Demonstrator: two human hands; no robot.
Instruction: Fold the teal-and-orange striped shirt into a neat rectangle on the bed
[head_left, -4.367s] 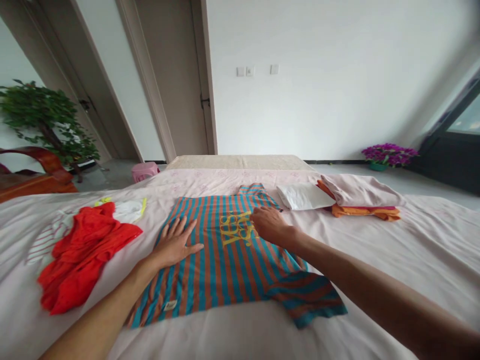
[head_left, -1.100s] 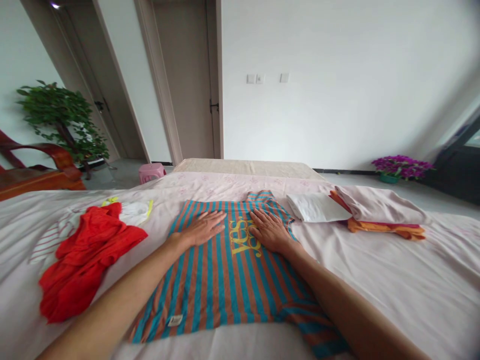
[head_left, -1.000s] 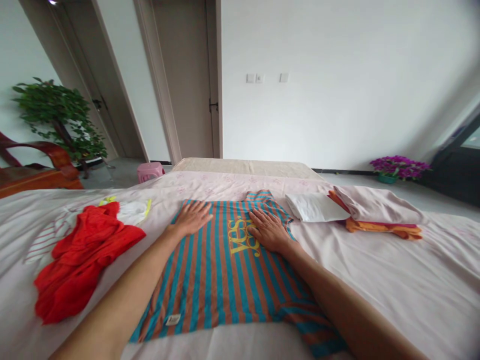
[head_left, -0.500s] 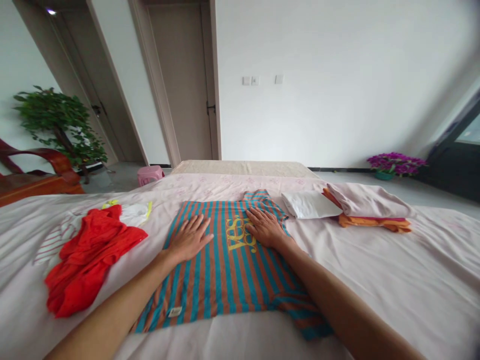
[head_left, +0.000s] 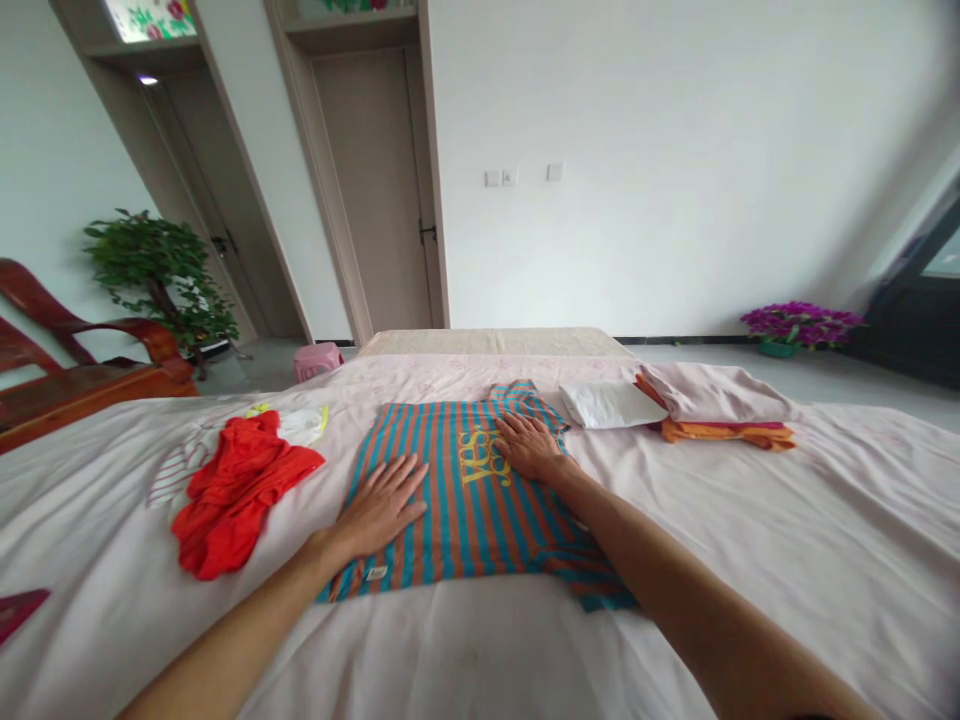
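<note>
A striped teal and brown T-shirt point(head_left: 457, 540) with yellow lettering lies spread on the pale bed sheet point(head_left: 480, 660), its neck side to the right. My left hand point(head_left: 384, 505) rests flat on the shirt's left part, fingers spread. Flat on the right part, beside the lettering, lies my right hand point(head_left: 529, 445), covering some of the print. One sleeve sticks out toward me under my right forearm, and the other points away at the far side.
Left of the shirt lies a crumpled red garment point(head_left: 240, 500) on white clothing point(head_left: 176, 465). To the right sit a folded white cloth point(head_left: 611, 404) and a stack of folded clothes point(head_left: 716, 395). Beyond are a pink stool point(head_left: 318, 360), a wooden chair point(head_left: 127, 375) and purple flowers point(head_left: 799, 325).
My left hand has slid toward me along the shirt, while my right hand stays nearly in place. The camera view has shifted, bringing a dark pink object into the left edge.
</note>
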